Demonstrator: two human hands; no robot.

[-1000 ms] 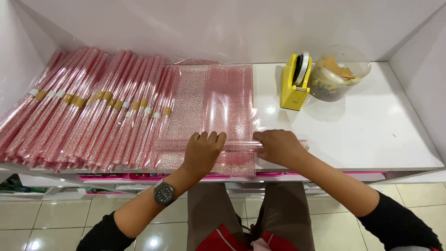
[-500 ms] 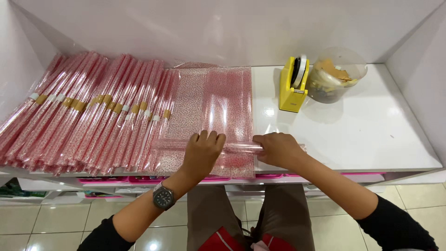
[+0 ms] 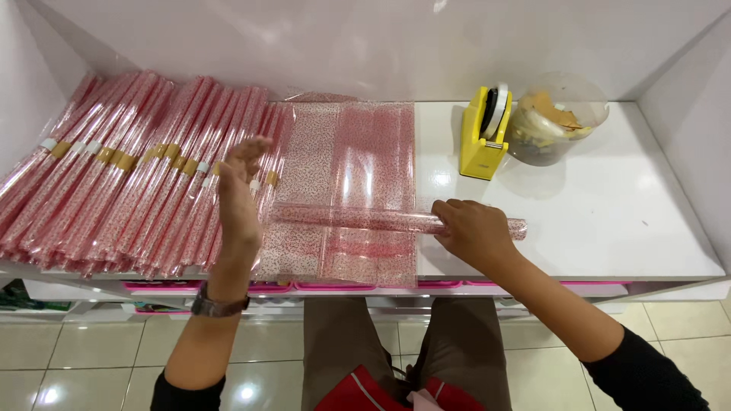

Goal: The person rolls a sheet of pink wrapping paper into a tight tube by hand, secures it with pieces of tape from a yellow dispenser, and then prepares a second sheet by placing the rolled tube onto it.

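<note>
Holding one rolled sheet [image 3: 381,219] | right hand [image 3: 476,228] gripping | left hand [image 3: 237,190] open | one tape dispenser [image 3: 484,133]

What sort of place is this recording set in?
Probably a shop's wrapping or packing counter: a white counter holding a row of rolled pink cellophane sheets, a yellow tape dispenser, and a freshly rolled sheet under the right hand.

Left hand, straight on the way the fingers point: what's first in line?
The left hand is raised, open, fingers pointing away toward the back wall. Straight on, it would probably first meet the far ends of the taped pink rolls if low; height is unclear, so it might pass over them.
</note>
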